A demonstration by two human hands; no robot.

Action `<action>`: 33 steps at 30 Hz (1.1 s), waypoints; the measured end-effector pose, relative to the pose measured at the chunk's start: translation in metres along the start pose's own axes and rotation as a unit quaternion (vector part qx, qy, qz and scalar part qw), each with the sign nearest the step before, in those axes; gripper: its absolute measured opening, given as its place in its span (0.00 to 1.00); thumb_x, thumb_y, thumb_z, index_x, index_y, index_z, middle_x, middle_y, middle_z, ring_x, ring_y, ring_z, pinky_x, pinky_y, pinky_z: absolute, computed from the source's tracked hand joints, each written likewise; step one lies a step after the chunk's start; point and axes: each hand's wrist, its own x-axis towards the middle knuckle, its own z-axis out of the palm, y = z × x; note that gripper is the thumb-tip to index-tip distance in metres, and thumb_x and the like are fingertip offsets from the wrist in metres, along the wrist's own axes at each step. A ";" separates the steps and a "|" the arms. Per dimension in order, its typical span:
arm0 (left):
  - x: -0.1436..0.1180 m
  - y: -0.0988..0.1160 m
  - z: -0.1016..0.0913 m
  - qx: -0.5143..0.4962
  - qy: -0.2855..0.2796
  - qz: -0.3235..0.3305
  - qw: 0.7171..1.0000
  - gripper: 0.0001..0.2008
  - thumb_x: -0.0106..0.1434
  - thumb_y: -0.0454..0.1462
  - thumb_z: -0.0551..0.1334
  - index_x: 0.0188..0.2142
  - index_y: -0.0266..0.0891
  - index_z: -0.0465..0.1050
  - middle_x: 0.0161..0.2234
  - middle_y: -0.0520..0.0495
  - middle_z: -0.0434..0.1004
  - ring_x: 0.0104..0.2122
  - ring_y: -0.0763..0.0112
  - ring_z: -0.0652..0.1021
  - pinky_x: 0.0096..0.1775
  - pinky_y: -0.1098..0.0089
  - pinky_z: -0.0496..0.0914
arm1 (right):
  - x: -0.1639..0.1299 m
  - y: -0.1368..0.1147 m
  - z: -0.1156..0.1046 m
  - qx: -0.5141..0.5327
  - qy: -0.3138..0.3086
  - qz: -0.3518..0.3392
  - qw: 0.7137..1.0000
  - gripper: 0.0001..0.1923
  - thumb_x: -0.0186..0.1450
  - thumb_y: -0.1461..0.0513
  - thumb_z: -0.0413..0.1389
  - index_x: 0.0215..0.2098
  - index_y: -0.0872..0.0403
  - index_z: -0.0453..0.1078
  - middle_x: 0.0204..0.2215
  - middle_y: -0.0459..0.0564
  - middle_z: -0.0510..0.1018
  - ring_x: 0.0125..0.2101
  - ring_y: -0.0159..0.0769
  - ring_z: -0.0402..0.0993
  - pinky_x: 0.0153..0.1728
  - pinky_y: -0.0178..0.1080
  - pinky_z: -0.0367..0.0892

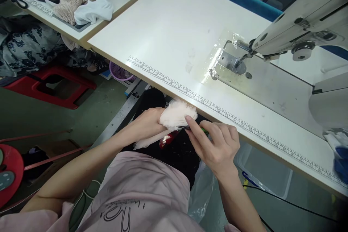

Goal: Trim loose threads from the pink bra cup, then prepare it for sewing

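My left hand grips a small piece of pale pink fluffy fabric just below the front edge of the white sewing table. My right hand holds small thread snips with a green handle, the tips touching the lower edge of the fabric. Both hands are over my lap, in front of the ruler strip on the table edge.
A sewing machine stands at the right, its presser foot over a metal plate. Cloth scraps lie on a neighbouring table at the left. A red stool and a purple basket sit on the floor.
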 end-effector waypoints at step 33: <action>0.004 -0.001 0.000 -0.093 -0.050 -0.041 0.994 0.20 0.57 0.53 0.62 0.31 0.37 0.72 0.31 0.50 0.75 0.31 0.66 0.72 0.28 0.72 0.60 | -0.001 -0.003 0.000 0.258 -0.013 0.028 0.966 0.17 0.72 0.60 0.54 0.58 0.55 0.67 0.29 0.49 0.73 0.28 0.35 0.68 0.30 0.39 0.60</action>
